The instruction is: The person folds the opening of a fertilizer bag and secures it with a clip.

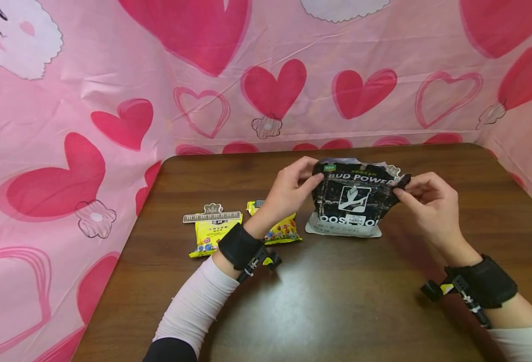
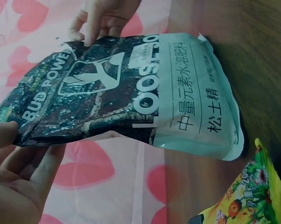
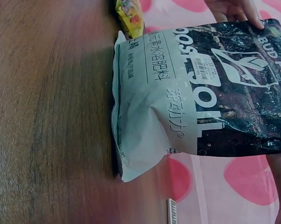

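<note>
A black and pale-green soil bag [image 1: 351, 202] printed "BUD POWER" stands upright on the brown table [image 1: 338, 301]. My left hand [image 1: 312, 182] pinches its top left corner. My right hand [image 1: 400, 190] pinches the top right corner. In the left wrist view the bag [image 2: 131, 93] fills the frame, with my left hand's fingers [image 2: 19, 163] under its top edge and my right hand [image 2: 100, 23] at the far corner. From the right wrist, the bag [image 3: 201, 93] shows its base resting on the wood, and my left hand [image 3: 233, 9] is at the far corner.
Two yellow snack packets lie left of the bag: one [image 1: 212, 234] carries a piano-key clip [image 1: 211, 216], the other [image 1: 281, 230] is partly behind my left wrist. A pink heart-print cloth [image 1: 112, 100] walls the table's back and sides.
</note>
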### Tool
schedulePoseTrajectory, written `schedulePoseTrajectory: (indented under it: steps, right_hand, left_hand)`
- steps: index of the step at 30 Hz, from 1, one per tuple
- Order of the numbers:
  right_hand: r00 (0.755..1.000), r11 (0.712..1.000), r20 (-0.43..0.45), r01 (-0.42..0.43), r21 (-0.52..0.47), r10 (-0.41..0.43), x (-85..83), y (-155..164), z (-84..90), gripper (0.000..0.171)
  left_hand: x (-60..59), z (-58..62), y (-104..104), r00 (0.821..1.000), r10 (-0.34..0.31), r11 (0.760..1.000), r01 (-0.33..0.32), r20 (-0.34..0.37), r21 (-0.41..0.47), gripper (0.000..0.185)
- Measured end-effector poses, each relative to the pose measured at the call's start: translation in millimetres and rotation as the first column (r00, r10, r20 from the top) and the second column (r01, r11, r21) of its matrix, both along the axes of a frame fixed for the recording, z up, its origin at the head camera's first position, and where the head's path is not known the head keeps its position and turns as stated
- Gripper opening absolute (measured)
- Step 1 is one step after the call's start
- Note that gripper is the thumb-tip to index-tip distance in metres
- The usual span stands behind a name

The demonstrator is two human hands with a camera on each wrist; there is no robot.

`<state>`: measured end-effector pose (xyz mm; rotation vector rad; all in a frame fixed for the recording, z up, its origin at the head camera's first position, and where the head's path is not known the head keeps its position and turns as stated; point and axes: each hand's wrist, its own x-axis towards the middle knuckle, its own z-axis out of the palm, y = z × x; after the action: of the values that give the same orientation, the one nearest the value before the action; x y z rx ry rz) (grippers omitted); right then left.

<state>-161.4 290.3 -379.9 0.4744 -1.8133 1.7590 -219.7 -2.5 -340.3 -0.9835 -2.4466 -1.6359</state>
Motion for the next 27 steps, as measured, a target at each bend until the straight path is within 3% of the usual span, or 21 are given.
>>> schedulePoseTrajectory:
  steps: [4,7,11,16,21,27]
  right_hand:
    - [0.999,0.998,-0.005,0.041,0.049,-0.041,2.0,-0.4,2.4,0.008]
    - [0.996,0.989,0.021,0.082,0.122,-0.085,3.4,-0.2,3.9,0.008]
    - [0.988,0.965,0.051,0.133,0.225,-0.148,4.3,0.6,5.0,0.013]
    - [0.990,0.961,0.053,0.110,0.255,-0.127,2.5,2.5,2.3,0.016]
    - [0.987,0.942,0.046,0.132,0.309,-0.153,1.2,4.0,0.0,0.022]
    - [0.994,0.966,0.052,0.077,0.249,-0.092,2.8,2.7,1.2,0.022]
  left_hand:
    - [0.0,-1.8,-0.2,0.999,-0.019,0.999,0.021,-0.039,0.048,0.024]
    - [-1.2,-4.9,-0.3,0.992,-0.042,0.994,0.054,-0.123,0.097,0.021]
    - [-3.0,-9.7,0.7,0.958,-0.034,0.988,0.075,-0.286,0.133,0.020]
    - [-3.7,-13.3,1.7,0.905,-0.002,0.989,0.066,-0.425,0.135,0.006]
    - [-4.9,-14.0,1.8,0.889,-0.030,0.988,0.095,-0.456,0.119,0.025]
    - [-5.9,-13.0,1.4,0.892,-0.067,0.989,0.120,-0.446,0.090,0.020]
